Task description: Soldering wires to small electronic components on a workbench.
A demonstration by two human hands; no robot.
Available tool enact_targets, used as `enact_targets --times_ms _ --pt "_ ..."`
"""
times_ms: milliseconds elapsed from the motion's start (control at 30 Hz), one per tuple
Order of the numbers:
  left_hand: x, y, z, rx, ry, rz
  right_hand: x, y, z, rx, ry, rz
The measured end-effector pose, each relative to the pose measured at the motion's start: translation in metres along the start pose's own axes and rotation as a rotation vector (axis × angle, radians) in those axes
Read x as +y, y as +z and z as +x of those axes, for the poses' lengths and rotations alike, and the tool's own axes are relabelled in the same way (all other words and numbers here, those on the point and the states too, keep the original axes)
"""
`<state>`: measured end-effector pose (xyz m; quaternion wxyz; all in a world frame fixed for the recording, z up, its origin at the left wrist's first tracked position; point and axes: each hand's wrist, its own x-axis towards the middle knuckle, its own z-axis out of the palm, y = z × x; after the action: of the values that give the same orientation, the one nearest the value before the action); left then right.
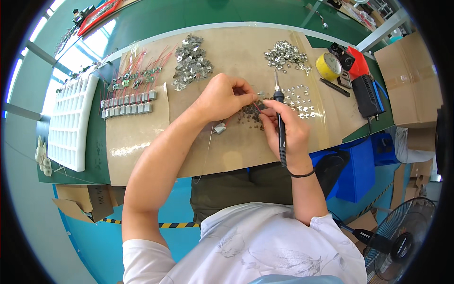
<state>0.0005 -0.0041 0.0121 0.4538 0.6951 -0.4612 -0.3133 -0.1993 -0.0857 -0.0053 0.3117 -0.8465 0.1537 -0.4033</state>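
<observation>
My right hand (292,130) is wrapped round a soldering iron (281,125), its metal tip pointing away from me. The thumb and forefinger of that hand also come together at a thin red wire (257,107). My left hand (226,96) is closed in a pinch beside the wire's other end; its fingers hide what they grip. Beneath both hands lies a scatter of small dark brown parts (247,115). A small silver motor (220,128) rests below my left wrist, and a thin strand of wire (210,150) hangs near it toward the table's front edge.
Rows of silver motors (126,109) with red-wired boards (137,78) sit left, beside a white compartment tray (73,123). Metal plates (191,61) and small silver clips (286,56) are heaped behind. Yellow tape (328,66) and a black power unit (369,94) stand right; a fan (402,241) is nearby.
</observation>
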Motion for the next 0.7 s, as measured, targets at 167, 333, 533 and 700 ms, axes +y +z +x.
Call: enact_targets --times_ms 167,333,533,700 --pt "-0.012 0.010 0.001 0.195 0.174 0.241 0.001 -0.001 0.007 -0.048 -0.132 0.030" --pt "-0.010 0.013 0.005 0.215 0.214 0.400 0.023 -0.030 0.004 -0.049 0.039 0.156" --pt "-0.011 0.015 0.007 0.230 0.262 0.504 0.039 -0.039 -0.005 -0.021 0.162 0.327" --pt "-0.009 0.017 0.008 0.224 0.250 0.489 0.035 -0.036 0.000 0.013 0.159 0.296"
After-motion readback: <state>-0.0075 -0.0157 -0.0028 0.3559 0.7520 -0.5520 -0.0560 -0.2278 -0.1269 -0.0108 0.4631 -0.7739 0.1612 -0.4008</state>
